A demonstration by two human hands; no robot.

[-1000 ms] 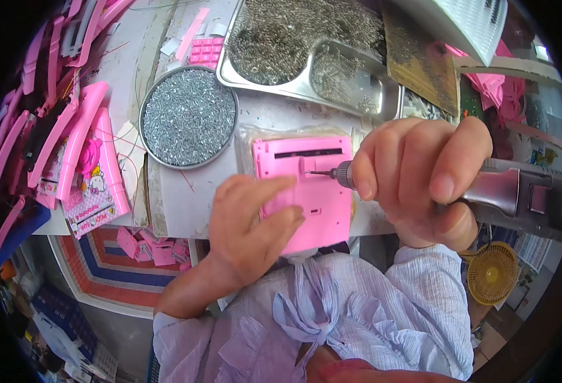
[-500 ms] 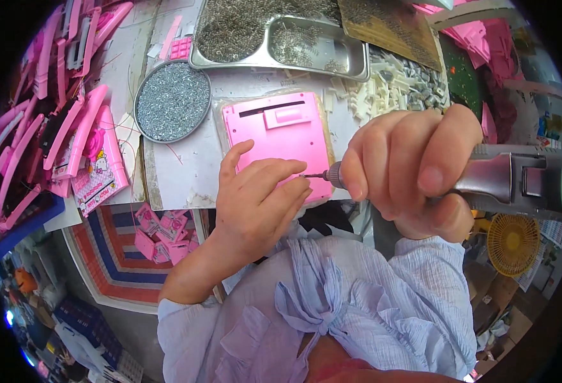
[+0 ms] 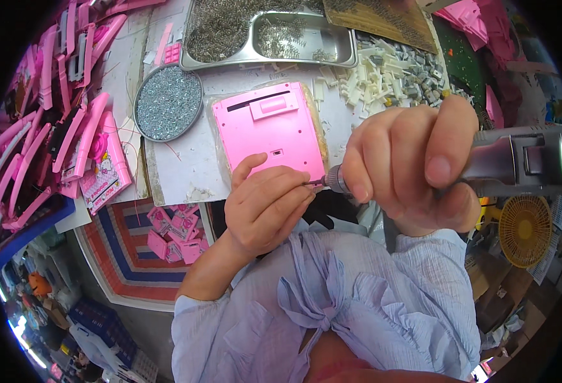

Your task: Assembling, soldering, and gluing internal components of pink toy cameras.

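A pink plastic case (image 3: 269, 138) lies flat on the table, with a dark slot along its far end and several small holes. My right hand (image 3: 412, 163) is wrapped round a grey electric screwdriver (image 3: 517, 158), held nearly level. Its thin bit (image 3: 318, 183) points left at the near right corner of the case. My left hand (image 3: 262, 207) rests on the near edge of the case, its fingertips pinched together at the bit's tip. Whatever is between those fingertips is too small to make out.
A round dish of small screws (image 3: 168, 102) stands left of the case. Behind it is a metal tray (image 3: 351, 54) with small springs. White plastic pieces (image 3: 357, 86) lie at the back right. Pink parts (image 3: 105, 163) are heaped at left; a striped bin (image 3: 118, 255) sits below.
My left hand has moved slightly nearer to me, uncovering a small rectangular opening in the case. The bit's tip is now lower, by the near right corner. The whole view has shifted a little.
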